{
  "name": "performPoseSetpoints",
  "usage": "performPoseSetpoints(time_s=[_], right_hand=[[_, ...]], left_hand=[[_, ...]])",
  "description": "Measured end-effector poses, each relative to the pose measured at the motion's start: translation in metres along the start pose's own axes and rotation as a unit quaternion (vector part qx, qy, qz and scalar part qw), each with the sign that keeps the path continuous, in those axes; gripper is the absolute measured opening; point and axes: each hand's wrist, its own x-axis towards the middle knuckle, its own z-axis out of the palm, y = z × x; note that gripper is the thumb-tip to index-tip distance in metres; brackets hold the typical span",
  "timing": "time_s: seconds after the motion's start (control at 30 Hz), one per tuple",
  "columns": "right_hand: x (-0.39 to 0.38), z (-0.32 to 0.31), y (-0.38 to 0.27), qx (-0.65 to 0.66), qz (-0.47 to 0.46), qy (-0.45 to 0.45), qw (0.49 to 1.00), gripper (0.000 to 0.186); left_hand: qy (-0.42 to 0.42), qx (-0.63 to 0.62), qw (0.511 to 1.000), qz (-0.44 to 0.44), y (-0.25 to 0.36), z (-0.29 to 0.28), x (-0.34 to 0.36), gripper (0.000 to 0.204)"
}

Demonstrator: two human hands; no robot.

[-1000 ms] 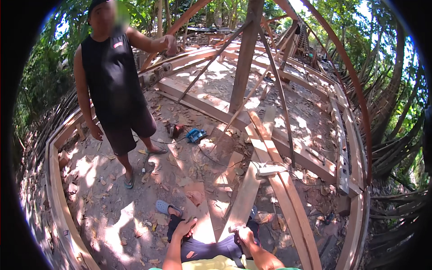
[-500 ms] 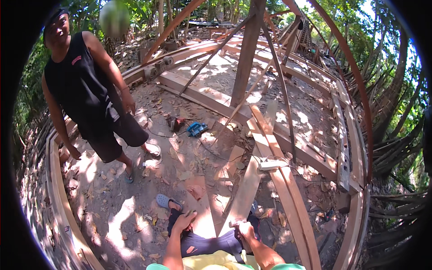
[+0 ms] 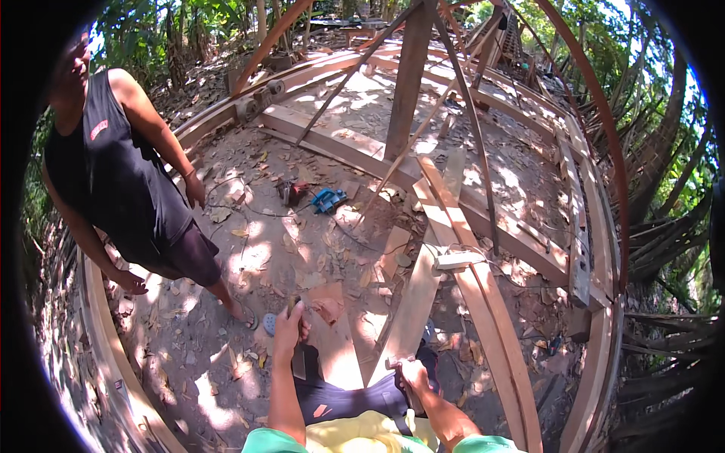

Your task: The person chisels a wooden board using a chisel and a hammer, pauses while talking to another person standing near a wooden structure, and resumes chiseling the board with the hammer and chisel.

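Observation:
My left hand (image 3: 288,326) is raised over the left side of my lap, fingers closed around a small brownish piece that I cannot make out. My right hand (image 3: 412,374), by my right thigh, grips a short tool that looks like a hammer (image 3: 392,363), its head showing beyond the fist. Between my legs a wide pale board (image 3: 343,359) runs away from me, a reddish, rough patch at its far end. Beside it, slanting to the right, lies another board (image 3: 408,321).
Two long planks (image 3: 491,332) lie at my right, a pale wood block (image 3: 458,260) across them. A blue power tool (image 3: 328,200) and a red-and-black one (image 3: 290,192) rest ahead with cords. A heavy beam (image 3: 332,143) and post (image 3: 408,83) stand beyond. A person (image 3: 124,151) stands left.
My left hand has lifted away from my lap, slightly leftward. My right hand has stayed near my thigh, slightly higher. The person at left has moved further left and nearer.

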Motion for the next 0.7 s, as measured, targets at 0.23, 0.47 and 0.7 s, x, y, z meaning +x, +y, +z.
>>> performPoseSetpoints(time_s=[0.23, 0.47, 0.7], right_hand=[[-0.027, -0.016, -0.014, 0.129, -0.055, -0.073, 0.988, 0.032], [-0.022, -0.011, -0.029, 0.134, -0.025, -0.034, 0.99, 0.029], [0.012, 0.002, 0.01, 0.074, 0.006, 0.006, 0.997, 0.039]], left_hand=[[0.007, -0.079, 0.997, -0.001, 0.016, 0.022, 0.006, 0.04], [0.02, -0.092, 0.995, 0.038, 0.018, 0.036, 0.018, 0.038], [0.03, -0.096, 0.993, 0.055, 0.019, 0.046, 0.019, 0.036]])
